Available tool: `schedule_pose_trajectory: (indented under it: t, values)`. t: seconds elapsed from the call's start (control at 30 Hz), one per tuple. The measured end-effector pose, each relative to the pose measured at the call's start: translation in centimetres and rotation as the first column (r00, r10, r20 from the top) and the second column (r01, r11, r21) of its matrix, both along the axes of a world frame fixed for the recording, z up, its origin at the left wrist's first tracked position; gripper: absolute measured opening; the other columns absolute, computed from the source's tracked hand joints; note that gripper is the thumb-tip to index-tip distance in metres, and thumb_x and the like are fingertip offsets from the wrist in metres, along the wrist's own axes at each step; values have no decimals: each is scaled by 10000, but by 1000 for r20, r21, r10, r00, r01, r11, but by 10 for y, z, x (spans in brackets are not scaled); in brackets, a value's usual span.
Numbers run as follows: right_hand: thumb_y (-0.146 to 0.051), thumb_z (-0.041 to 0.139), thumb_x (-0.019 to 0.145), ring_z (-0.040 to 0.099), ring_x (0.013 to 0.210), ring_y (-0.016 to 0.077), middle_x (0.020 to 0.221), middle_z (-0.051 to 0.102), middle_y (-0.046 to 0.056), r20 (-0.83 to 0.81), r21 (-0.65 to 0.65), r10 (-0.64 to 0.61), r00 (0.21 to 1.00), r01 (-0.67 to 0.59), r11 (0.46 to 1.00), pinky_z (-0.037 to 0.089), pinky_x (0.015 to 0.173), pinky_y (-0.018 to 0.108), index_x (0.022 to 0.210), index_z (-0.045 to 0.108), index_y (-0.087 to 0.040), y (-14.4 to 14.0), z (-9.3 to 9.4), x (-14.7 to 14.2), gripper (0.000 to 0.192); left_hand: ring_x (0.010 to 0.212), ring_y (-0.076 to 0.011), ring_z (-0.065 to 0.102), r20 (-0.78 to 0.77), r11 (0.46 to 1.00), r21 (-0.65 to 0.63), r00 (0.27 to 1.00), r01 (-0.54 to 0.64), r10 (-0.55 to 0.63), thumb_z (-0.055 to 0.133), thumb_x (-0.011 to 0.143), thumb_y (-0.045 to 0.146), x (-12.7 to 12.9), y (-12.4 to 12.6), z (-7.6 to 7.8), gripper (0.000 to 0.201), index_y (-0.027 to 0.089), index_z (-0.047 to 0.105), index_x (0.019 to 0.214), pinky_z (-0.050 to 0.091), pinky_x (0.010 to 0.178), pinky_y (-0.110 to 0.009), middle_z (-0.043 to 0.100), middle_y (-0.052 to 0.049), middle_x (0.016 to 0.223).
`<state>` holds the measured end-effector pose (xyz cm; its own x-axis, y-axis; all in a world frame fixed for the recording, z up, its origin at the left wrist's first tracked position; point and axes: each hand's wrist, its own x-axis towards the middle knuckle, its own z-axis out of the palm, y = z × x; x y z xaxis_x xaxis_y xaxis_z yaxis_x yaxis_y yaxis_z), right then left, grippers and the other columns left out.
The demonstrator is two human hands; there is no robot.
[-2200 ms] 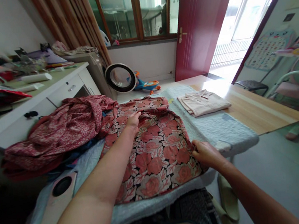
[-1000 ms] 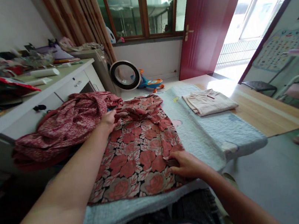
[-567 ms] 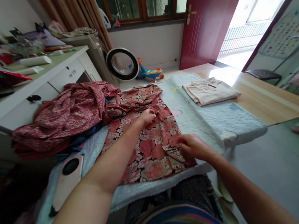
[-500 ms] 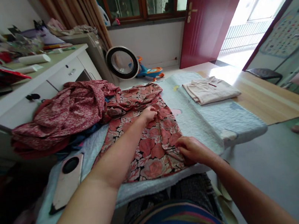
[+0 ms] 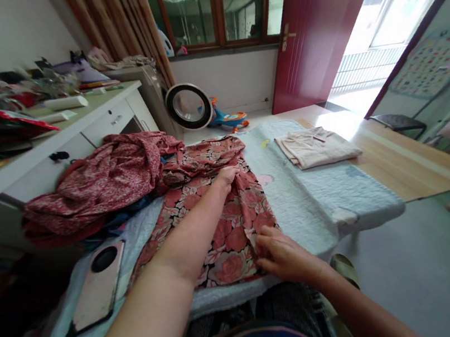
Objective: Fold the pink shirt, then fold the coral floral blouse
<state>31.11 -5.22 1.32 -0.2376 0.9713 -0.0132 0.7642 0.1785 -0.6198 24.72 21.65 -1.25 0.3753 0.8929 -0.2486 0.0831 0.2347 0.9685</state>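
Note:
A red floral garment [image 5: 234, 229] with black and white leaves lies spread on a pale blue padded cloth [image 5: 298, 202] over the table. My left hand [image 5: 227, 176] reaches across it and pinches the fabric near its upper middle. My right hand [image 5: 281, 256] grips the garment's near right edge by the hem. A crumpled dark red patterned garment [image 5: 100, 181] is heaped just left of the floral one, touching its top.
A folded beige garment [image 5: 317, 146] lies at the far right of the cloth. A flat pinkish board with a dark oval hole [image 5: 96, 286] rests near left. A cluttered white desk [image 5: 47, 139] stands left; wooden tabletop [image 5: 402, 164] and open red door [image 5: 313, 25] right.
My left hand went from the garment's top left corner to its middle. My right hand slid along the right edge and now sits nearer the hem. The garment looks narrower.

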Motion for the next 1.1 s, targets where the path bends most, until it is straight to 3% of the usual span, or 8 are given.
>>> schedule_pose_trajectory:
  t: [0.13, 0.27, 0.4, 0.5, 0.57, 0.67, 0.9, 1.1]
  values:
    - [-165, 594, 767, 500, 669, 108, 752, 570, -39, -232, -176, 70, 970, -113, 978, 347, 606, 217, 875, 585, -198, 0, 5, 7, 114, 872, -180, 659, -265, 981, 194, 964, 24, 29, 607, 812, 135, -6, -2, -1, 303, 130, 641, 1113, 530, 782, -275, 688, -58, 956]
    - [-158, 558, 778, 500, 663, 110, 737, 585, -35, -214, -132, -44, 976, 16, 991, 338, 595, 217, 848, 604, -189, 13, 2, 18, 89, 1037, -230, 632, -507, 927, 350, 859, 134, 67, 664, 676, 75, -16, -10, -1, 425, 141, 674, 1095, 487, 926, -309, 651, -106, 1123]
    - [-135, 513, 785, 556, 711, 125, 762, 644, -14, -203, -67, -148, 968, 137, 988, 373, 650, 224, 831, 644, -184, 41, -5, 35, 148, 1205, -315, 540, -663, 866, 439, 737, 238, 134, 657, 716, 119, -25, -19, 7, 369, 178, 705, 1078, 406, 1052, -425, 569, -143, 1250]
    - [-146, 512, 787, 560, 682, 128, 731, 653, -9, -183, -29, -219, 958, 217, 976, 378, 635, 226, 819, 660, -178, 74, -8, 51, 154, 1228, -335, 500, -793, 744, 522, 558, 416, 244, 636, 810, 265, -31, -17, 15, 306, 217, 715, 1102, 411, 1036, -449, 549, -135, 1277]
    - [-158, 520, 792, 557, 673, 131, 721, 655, -2, -150, 8, -269, 951, 273, 962, 382, 637, 229, 803, 666, -172, 101, -10, 60, 148, 1198, -307, 513, -818, 647, 556, 483, 523, 312, 608, 849, 335, -34, -8, 17, 301, 247, 713, 1117, 433, 1005, -419, 555, -105, 1286]
    - [-159, 538, 785, 583, 737, 148, 796, 690, 33, -82, 86, -351, 933, 358, 930, 396, 674, 237, 795, 689, -163, 148, -11, 70, 151, 1155, -260, 541, -792, 580, 600, 509, 550, 336, 572, 873, 306, -37, 12, 16, 259, 240, 716, 1078, 441, 987, -378, 594, -70, 1262]
    - [-125, 542, 785, 612, 855, 177, 901, 720, 65, -7, 184, -539, 842, 531, 827, 412, 758, 250, 849, 736, -164, 255, -28, 88, 207, 1110, -219, 587, -760, 536, 627, 594, 565, 263, 581, 839, 190, -21, 60, 8, 245, 180, 695, 1055, 437, 1016, -339, 661, -71, 1193]
    - [-83, 499, 795, 593, 976, 202, 1016, 701, 109, -15, 238, -617, 787, 602, 762, 401, 860, 275, 947, 733, -150, 301, -56, 99, 288, 1128, -210, 592, -762, 524, 615, 616, 589, 202, 536, 852, 134, 21, 100, 8, 260, 181, 713, 1037, 439, 1034, -327, 678, -79, 1178]
